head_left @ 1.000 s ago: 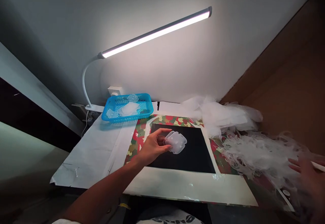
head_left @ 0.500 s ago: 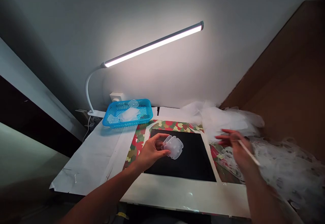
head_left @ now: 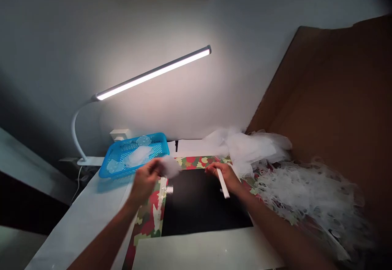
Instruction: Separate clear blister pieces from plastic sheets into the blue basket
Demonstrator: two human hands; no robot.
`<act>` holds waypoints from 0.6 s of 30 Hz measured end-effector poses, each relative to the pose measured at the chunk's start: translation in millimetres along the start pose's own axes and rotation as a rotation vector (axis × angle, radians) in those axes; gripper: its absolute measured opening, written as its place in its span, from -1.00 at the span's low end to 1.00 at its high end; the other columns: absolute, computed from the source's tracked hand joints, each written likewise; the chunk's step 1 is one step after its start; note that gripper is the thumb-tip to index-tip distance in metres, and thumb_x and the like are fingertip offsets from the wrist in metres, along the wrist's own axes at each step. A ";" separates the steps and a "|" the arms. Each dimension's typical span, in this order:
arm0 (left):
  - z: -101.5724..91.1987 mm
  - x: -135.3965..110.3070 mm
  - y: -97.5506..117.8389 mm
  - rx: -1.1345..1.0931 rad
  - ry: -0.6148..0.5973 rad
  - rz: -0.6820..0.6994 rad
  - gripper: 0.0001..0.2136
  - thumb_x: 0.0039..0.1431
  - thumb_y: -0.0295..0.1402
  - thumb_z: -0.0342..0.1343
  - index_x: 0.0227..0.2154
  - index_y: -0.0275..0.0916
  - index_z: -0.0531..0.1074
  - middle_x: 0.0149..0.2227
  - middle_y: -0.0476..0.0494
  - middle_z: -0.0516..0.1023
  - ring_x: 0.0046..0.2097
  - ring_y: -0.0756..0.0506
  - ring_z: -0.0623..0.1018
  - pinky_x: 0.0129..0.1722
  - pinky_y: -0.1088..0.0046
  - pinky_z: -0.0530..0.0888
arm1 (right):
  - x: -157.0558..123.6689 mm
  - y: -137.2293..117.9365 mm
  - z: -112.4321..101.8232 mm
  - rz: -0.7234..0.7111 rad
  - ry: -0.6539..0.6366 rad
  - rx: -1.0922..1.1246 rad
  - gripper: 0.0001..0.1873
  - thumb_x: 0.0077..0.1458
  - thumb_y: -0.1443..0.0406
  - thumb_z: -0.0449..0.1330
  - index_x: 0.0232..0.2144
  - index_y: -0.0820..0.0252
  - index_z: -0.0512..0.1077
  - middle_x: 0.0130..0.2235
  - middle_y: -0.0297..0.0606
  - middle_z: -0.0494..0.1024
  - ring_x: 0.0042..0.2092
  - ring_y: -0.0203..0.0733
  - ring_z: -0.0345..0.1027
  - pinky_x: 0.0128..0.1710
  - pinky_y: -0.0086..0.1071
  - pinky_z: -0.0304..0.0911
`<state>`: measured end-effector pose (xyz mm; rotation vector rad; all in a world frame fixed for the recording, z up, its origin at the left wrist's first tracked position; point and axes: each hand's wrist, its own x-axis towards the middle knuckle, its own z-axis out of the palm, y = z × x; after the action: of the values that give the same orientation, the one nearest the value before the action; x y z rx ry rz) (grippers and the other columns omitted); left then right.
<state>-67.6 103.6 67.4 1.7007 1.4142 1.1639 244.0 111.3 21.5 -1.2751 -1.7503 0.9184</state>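
My left hand [head_left: 144, 181] is closed on a small stack of translucent white cut pieces [head_left: 170, 167], smeared by motion. It is beside the near right corner of a blue plastic basket [head_left: 103, 173], in which similar pieces [head_left: 139, 156] lie. Over the right part of a black mat [head_left: 196, 204] my right hand [head_left: 228, 177] is closed around a white stick-like tool [head_left: 223, 183]. The tool's slim body slants down from the fingers; its working tip cannot be made out.
A heap of translucent white sheets [head_left: 254, 147] lies behind right. Before it spreads a tangle of cut-out scraps [head_left: 303, 188]. A lamp [head_left: 153, 73] arches over the table from the left. A brown board [head_left: 330, 86] stands at the right, and camouflage-patterned sheeting [head_left: 147, 221] borders the mat.
My left hand has carried the stack leftward to the basket. My right hand has come in from the scraps to the mat with the white tool. The view has turned right.
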 end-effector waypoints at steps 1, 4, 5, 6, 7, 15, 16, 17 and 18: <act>-18.1 18.7 -5.4 0.127 0.122 0.000 -0.62 0.19 -0.16 0.00 -0.07 -0.30 0.47 -0.29 -0.15 0.59 -0.29 -0.15 0.56 -0.26 0.38 0.49 | 14.9 7.0 -13.0 -0.016 0.098 -0.207 -0.63 0.22 0.04 0.10 -0.23 0.17 0.55 -0.25 -0.19 0.62 -0.22 -0.10 0.50 -0.21 -0.30 0.35; -60.2 67.9 -16.5 0.557 0.207 -0.065 -0.59 0.17 -0.22 -0.04 0.01 -0.27 0.47 -0.24 -0.22 0.62 -0.21 -0.24 0.58 -0.21 0.32 0.47 | 60.3 21.5 -48.4 0.024 0.303 -0.564 -0.66 0.20 0.15 0.15 -0.07 0.22 0.50 -0.09 -0.03 0.57 -0.02 0.03 0.42 0.00 -0.20 0.26; -66.3 78.4 -18.1 0.669 0.144 -0.076 -0.59 0.15 -0.25 -0.02 0.00 -0.27 0.48 -0.20 -0.25 0.62 -0.17 -0.28 0.57 -0.19 0.28 0.46 | 74.0 24.8 -55.6 0.035 0.339 -0.608 -0.63 0.18 0.18 0.18 -0.03 0.24 0.47 -0.04 0.03 0.54 0.06 0.08 0.36 0.06 -0.16 0.20; -67.7 85.1 -18.3 0.760 0.096 -0.061 -0.59 0.13 -0.26 -0.01 -0.01 -0.27 0.49 -0.14 -0.29 0.61 -0.11 -0.33 0.56 -0.16 0.23 0.46 | 86.2 27.8 -59.7 0.043 0.363 -0.635 -0.61 0.16 0.20 0.21 0.00 0.26 0.45 0.02 0.06 0.50 0.11 0.11 0.30 0.09 -0.13 0.16; -64.6 88.2 -17.0 0.817 0.057 -0.025 -0.59 0.13 -0.26 -0.01 -0.01 -0.27 0.50 -0.08 -0.31 0.59 -0.05 -0.36 0.53 -0.13 0.19 0.45 | 96.9 30.6 -61.2 0.049 0.378 -0.662 -0.59 0.13 0.22 0.23 0.02 0.25 0.43 0.08 0.07 0.47 0.14 0.12 0.26 0.11 -0.12 0.14; -1.2 61.7 16.5 0.494 -0.183 0.215 -0.62 0.21 -0.10 -0.05 -0.10 -0.19 0.52 -0.05 -0.18 0.59 0.00 -0.23 0.53 0.02 0.24 0.42 | 147.0 39.6 -73.4 0.109 0.448 -0.725 -0.83 0.18 0.31 0.15 -0.31 0.20 0.57 -0.23 -0.07 0.64 -0.14 -0.07 0.48 -0.11 -0.34 0.22; 1.8 59.7 19.3 0.454 -0.217 0.197 -0.62 0.21 -0.09 -0.04 -0.10 -0.18 0.52 -0.06 -0.17 0.59 -0.01 -0.23 0.53 0.00 0.25 0.43 | 151.9 36.4 -83.0 0.118 0.471 -0.714 -0.81 0.18 0.29 0.15 -0.33 0.20 0.57 -0.27 -0.08 0.64 -0.18 -0.08 0.49 -0.16 -0.35 0.24; 3.9 58.4 21.6 0.414 -0.249 0.176 -0.62 0.20 -0.07 -0.03 -0.10 -0.18 0.52 -0.07 -0.16 0.59 -0.02 -0.22 0.54 -0.02 0.25 0.45 | 156.5 32.2 -93.9 0.125 0.498 -0.701 -0.80 0.18 0.26 0.15 -0.33 0.19 0.57 -0.29 -0.10 0.64 -0.21 -0.08 0.50 -0.22 -0.36 0.25; 5.8 57.5 23.6 0.374 -0.278 0.156 -0.62 0.19 -0.06 -0.01 -0.10 -0.17 0.52 -0.07 -0.15 0.59 -0.04 -0.22 0.55 -0.04 0.26 0.46 | 161.0 27.2 -105.6 0.130 0.530 -0.687 -0.79 0.17 0.25 0.15 -0.33 0.19 0.57 -0.30 -0.10 0.64 -0.23 -0.08 0.50 -0.27 -0.37 0.25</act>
<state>-50.7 154.6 99.1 2.1687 1.4036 0.7298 316.2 284.8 71.4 -1.8701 -1.5955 -0.0163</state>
